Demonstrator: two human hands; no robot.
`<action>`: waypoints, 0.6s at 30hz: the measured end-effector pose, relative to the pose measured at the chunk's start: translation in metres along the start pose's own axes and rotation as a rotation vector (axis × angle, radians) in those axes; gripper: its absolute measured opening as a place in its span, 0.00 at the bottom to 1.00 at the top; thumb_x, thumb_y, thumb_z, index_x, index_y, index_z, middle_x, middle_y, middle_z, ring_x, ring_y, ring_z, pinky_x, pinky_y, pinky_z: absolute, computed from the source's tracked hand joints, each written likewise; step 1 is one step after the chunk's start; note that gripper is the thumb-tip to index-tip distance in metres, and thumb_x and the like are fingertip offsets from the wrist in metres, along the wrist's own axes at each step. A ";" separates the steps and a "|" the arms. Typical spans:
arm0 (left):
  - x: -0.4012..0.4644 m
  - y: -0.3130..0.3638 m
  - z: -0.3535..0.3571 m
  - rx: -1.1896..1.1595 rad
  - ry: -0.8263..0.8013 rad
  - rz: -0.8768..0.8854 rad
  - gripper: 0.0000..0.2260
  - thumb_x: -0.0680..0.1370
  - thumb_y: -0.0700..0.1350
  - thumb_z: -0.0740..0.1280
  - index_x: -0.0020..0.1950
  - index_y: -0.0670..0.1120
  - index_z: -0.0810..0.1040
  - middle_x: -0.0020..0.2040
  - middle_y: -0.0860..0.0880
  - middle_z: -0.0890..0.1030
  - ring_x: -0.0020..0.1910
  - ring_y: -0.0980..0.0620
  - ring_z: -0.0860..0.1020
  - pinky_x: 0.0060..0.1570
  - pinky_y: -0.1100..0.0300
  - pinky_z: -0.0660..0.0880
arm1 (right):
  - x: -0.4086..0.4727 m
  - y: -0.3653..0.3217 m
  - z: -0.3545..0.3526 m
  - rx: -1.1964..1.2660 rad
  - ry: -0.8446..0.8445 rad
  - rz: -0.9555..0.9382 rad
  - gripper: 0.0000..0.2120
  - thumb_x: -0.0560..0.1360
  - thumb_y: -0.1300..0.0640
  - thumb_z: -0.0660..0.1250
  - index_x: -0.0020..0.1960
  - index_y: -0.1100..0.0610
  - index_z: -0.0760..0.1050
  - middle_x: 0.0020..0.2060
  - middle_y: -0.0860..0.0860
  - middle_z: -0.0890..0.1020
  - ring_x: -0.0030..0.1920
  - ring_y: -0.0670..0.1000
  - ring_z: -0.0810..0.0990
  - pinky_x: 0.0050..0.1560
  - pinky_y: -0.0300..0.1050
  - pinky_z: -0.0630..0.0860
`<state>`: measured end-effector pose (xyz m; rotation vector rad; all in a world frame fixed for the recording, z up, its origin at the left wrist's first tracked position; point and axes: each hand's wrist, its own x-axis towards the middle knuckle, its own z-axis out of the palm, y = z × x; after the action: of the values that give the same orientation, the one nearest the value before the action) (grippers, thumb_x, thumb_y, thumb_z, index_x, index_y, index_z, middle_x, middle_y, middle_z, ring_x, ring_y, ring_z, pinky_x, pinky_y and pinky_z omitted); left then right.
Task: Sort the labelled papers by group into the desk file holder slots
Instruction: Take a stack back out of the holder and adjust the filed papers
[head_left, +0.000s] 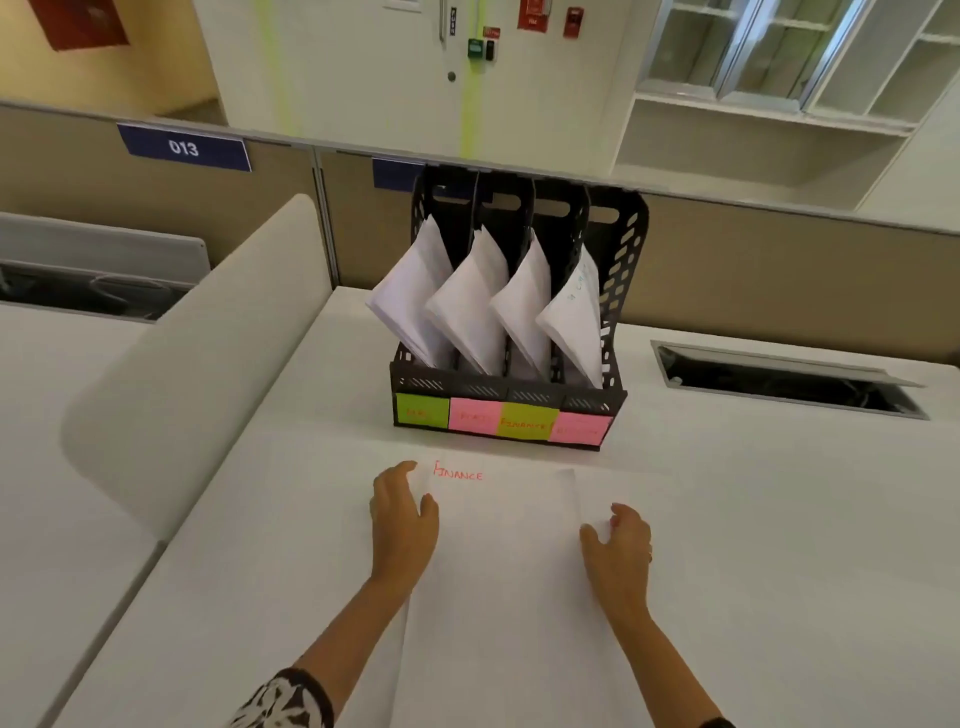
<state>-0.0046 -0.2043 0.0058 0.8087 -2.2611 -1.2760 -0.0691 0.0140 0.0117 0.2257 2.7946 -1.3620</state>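
- Two hands rest at the near centre of the white bench: the left hand at 9 o'clock of the paper stack, the right hand at 3 o'clock.
- Both have curled fingers at the stack's side edges; they seem to be grasping the top sheet, though whether the fingertips are under it cannot be told.
- That sheet reads "FINANCE" in red at its far-left corner, so I judge it belongs in the slot behind the yellow-green Finance note, third from the left.
- Risk: white paper on a white surface hides the edges, so more than one sheet may come up together and be misfiled.
- Risk: the four sticky notes touch side by side, and the pink ones flanking Finance are hard to read; a slight drift sideways puts the page in the wrong group.
- At 12 o'clock stands the black file holder. Each slot already holds leaning papers whose corners jut forward, and these could catch or crumple an incoming sheet.
- At 2 o'clock, well apart, an open cable hatch is sunk in the bench.
- At 10 o'clock a curved white divider rises; beyond, a partition carries a "013" sign.
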 end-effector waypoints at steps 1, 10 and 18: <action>-0.007 -0.004 0.000 -0.027 -0.031 -0.045 0.18 0.77 0.37 0.65 0.66 0.43 0.68 0.64 0.43 0.71 0.59 0.45 0.73 0.58 0.52 0.74 | -0.006 0.005 -0.001 0.031 -0.021 0.003 0.23 0.74 0.62 0.66 0.68 0.61 0.65 0.61 0.60 0.73 0.60 0.59 0.72 0.63 0.53 0.68; -0.026 -0.007 -0.011 -0.145 -0.214 -0.171 0.11 0.78 0.42 0.65 0.59 0.43 0.75 0.53 0.50 0.79 0.49 0.49 0.77 0.49 0.56 0.76 | -0.025 0.014 -0.018 0.319 -0.224 0.127 0.19 0.72 0.54 0.72 0.61 0.53 0.72 0.46 0.49 0.83 0.46 0.52 0.83 0.47 0.49 0.81; -0.006 0.038 -0.023 -0.287 -0.229 -0.165 0.14 0.80 0.51 0.59 0.41 0.44 0.76 0.38 0.48 0.76 0.38 0.51 0.72 0.37 0.61 0.68 | -0.043 -0.009 -0.036 0.564 -0.412 -0.029 0.11 0.73 0.52 0.70 0.54 0.53 0.80 0.48 0.49 0.86 0.48 0.50 0.85 0.45 0.44 0.82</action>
<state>0.0035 -0.1990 0.0498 0.7888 -2.1404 -1.8022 -0.0267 0.0315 0.0443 -0.0844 2.0502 -1.9155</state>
